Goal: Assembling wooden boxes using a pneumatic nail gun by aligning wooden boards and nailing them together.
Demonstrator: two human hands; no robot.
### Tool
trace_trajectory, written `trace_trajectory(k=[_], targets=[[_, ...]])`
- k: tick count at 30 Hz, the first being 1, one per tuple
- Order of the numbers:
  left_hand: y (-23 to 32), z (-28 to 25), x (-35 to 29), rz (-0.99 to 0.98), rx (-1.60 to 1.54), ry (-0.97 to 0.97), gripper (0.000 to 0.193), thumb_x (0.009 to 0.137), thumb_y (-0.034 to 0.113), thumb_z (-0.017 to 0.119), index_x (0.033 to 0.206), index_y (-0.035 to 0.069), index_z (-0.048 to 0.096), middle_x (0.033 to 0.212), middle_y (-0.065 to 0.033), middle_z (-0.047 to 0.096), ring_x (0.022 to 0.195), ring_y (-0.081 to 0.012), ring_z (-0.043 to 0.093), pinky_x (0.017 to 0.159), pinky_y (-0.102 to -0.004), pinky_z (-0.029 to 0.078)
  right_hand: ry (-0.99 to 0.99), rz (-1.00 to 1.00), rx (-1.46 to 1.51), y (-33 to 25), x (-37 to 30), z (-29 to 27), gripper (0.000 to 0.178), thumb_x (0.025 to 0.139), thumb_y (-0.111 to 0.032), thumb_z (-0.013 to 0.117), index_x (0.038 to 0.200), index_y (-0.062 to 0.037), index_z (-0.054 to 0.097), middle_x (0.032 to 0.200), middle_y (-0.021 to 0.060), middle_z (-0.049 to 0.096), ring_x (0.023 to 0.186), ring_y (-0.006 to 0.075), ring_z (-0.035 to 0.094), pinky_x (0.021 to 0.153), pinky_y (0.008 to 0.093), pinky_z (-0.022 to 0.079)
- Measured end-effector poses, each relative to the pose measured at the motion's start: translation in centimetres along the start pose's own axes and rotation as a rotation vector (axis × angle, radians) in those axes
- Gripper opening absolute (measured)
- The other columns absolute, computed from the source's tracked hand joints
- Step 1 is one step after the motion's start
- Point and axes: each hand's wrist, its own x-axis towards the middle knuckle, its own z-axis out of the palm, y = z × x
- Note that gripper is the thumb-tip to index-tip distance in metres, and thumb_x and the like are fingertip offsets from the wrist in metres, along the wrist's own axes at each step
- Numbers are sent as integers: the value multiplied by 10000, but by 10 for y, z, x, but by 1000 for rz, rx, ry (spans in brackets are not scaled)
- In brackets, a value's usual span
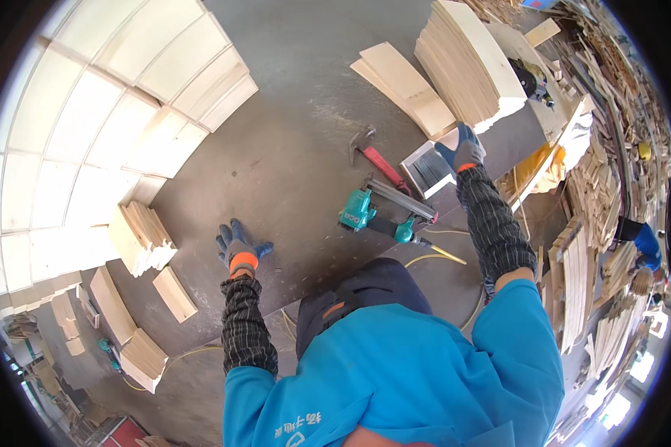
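My left hand (242, 247), in a blue and grey glove with an orange cuff, has its fingers spread over the grey table (276, 164) and holds nothing. On the right, my gloved right hand (464, 151) has its thumb and fingers apart beside an open white box (429, 170) with dark strips inside. It is close to the near end of some pale boards (406, 89); whether it touches them or the box I cannot tell. A teal nail gun (359, 211) lies between my hands. Beyond it rests a hammer (380, 159) with a red handle.
A tall stack of boards (470, 67) stands at the far right. Pale wooden panels (112, 127) fill the left, with short board pieces (143, 237) before them. A yellow hose (440, 253) runs from the nail gun. Wood piles and another person's blue sleeve (647, 246) show farther right.
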Motion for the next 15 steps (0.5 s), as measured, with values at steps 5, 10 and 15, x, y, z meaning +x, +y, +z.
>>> trace_trajectory(k=[5, 10, 15], targets=[[-4, 18, -8, -42, -20, 103, 1308, 663, 568, 1003, 1733, 218, 337, 1817, -149, 263, 1676, -409, 212, 1339, -584, 239, -172, -16, -67, -30, 48, -3, 1142, 847, -649, 836, 1700, -71, 344, 1720, 250, 401, 1590, 414, 398, 1284, 519, 381], [-7, 42, -32, -148, -86, 175, 1225, 750, 586, 942, 1738, 190, 335, 1806, -158, 296, 1660, -416, 257, 1325, -594, 255, -392, 129, -268, -63, 76, -16, 1253, 790, -707, 851, 1735, -124, 272, 1736, 246, 371, 1588, 417, 407, 1291, 510, 381], [-78, 88, -40, -2, -418, 515, 1089, 816, 572, 909, 1687, 118, 440, 1751, -238, 374, 1615, -431, 355, 1322, -505, 307, -488, 147, -214, -74, 93, -12, 1272, 764, -654, 898, 1731, -98, 286, 1682, 274, 460, 1543, 439, 477, 1262, 486, 424]])
